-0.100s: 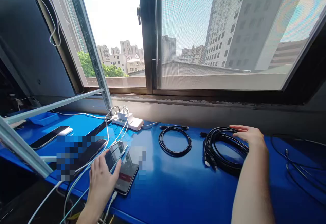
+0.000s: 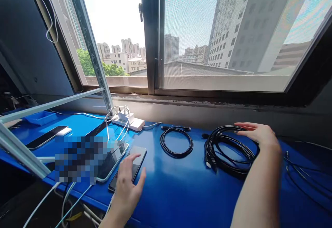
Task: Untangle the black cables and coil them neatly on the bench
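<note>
My left hand, its fingers apart, is over the lower part of a black phone on the blue table. Left of it lies a second phone with a pale edge, partly blurred out. My right hand is at the upper right edge of a thick coil of black cable, its fingers spread; whether they touch the coil cannot be made out. A smaller black cable coil lies flat between the two hands.
A white power strip with a plugged-in charger stands by the wall. A metal frame crosses the left side. Farther left are a blue tray and another phone. Loose dark cables lie at the right.
My left hand has moved right, off the pale-edged phone and over the black one. The pale-edged phone now lies lower. My right hand has shifted slightly right along the large coil.
</note>
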### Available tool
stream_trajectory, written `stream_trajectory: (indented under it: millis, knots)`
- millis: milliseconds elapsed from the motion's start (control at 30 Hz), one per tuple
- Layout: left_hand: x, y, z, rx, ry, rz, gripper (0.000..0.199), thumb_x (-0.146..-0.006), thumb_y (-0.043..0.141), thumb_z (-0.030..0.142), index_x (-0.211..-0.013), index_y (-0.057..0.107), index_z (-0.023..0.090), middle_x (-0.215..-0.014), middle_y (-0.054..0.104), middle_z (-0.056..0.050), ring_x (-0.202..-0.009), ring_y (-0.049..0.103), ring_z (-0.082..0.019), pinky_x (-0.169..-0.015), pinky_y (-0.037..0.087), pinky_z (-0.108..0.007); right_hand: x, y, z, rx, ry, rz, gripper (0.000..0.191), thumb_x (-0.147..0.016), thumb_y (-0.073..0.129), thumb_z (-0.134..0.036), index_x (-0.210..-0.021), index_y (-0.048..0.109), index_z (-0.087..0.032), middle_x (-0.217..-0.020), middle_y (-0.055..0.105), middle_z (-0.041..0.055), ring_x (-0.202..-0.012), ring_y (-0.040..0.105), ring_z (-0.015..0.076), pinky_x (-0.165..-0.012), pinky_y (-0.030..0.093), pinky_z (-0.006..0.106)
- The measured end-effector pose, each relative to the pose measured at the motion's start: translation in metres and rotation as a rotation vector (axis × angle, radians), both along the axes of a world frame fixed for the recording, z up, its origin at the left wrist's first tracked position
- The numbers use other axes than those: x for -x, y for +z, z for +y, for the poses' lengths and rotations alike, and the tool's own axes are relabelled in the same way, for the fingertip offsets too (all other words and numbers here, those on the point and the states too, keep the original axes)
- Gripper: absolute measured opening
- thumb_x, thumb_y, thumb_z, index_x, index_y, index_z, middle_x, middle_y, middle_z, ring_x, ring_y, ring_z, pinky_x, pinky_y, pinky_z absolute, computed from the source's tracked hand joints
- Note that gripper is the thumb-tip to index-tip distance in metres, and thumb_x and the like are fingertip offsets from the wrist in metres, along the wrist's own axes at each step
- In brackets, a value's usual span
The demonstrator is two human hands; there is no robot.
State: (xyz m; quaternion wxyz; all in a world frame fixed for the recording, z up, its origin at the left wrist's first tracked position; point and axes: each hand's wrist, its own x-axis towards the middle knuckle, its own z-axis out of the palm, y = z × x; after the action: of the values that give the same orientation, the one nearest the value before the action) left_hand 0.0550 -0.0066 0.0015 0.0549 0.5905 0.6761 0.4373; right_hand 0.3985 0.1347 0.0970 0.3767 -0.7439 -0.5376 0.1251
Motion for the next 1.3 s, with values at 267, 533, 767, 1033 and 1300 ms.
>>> stream_trajectory:
  millis: [267,533,767,1033,1300]
  knots:
    - [-0.135,0.085,0.023,-0.37,-0.644,-0.246,0.016,-0.082,0.044,0.018,-0.086,0.06,0.02,-0.092,0.058,-0.002,-0.088,0.054,-0.014,-0.081,0.042,-0.028,0.025,0.056,-0.047,-0.118,0.106,0.24,0.019,-0.046,0.071,-0.015,-0.064,0.071,-0.02,-0.068,0.069,0.0036,-0.075,0.064,0.0247,-0.07,0.046,0.035]
    - [-0.163,0.171,0.058,-0.212,-0.689,-0.257,0.041,-0.088,0.043,0.04,-0.058,0.056,0.016,-0.057,0.05,0.001,-0.057,0.043,-0.01,-0.058,0.029,-0.024,0.058,0.08,-0.057,-0.588,-0.003,0.468,0.038,-0.043,0.067,-0.031,-0.08,0.068,-0.021,-0.072,0.061,0.0015,-0.067,0.055,0.0181,-0.064,0.044,0.033]
    - [-0.146,0.166,0.076,-0.101,-0.954,-0.152,0.045,-0.09,0.04,0.05,-0.065,0.054,0.016,-0.056,0.049,0.002,-0.053,0.041,-0.009,-0.05,0.023,-0.022,0.086,0.091,-0.054,-0.834,0.08,0.822,0.051,-0.042,0.071,-0.031,-0.091,0.062,-0.024,-0.08,0.052,-0.0024,-0.064,0.048,0.0098,-0.052,0.04,0.022]
    - [-0.11,0.17,0.093,0.058,-1.045,-0.151,0.05,-0.074,0.06,0.061,-0.097,0.056,0.017,-0.062,0.051,0.003,-0.053,0.044,-0.009,-0.046,0.026,-0.018,0.112,0.094,-0.045,-0.735,0.218,1.021,0.057,-0.047,0.074,-0.033,-0.101,0.057,-0.027,-0.074,0.044,-0.0046,-0.056,0.047,0.0083,-0.044,0.039,0.019]
    - [-0.104,0.173,0.101,0.184,-1.225,-0.454,0.049,-0.082,0.044,0.062,-0.08,0.051,0.013,-0.051,0.039,0.005,-0.042,0.039,-0.007,-0.041,0.028,-0.018,0.126,0.08,-0.032,-0.843,0.605,0.832,0.027,-0.059,0.069,-0.02,-0.085,0.064,-0.026,-0.067,0.05,-0.0067,-0.059,0.048,0.0048,-0.055,0.042,0.014]
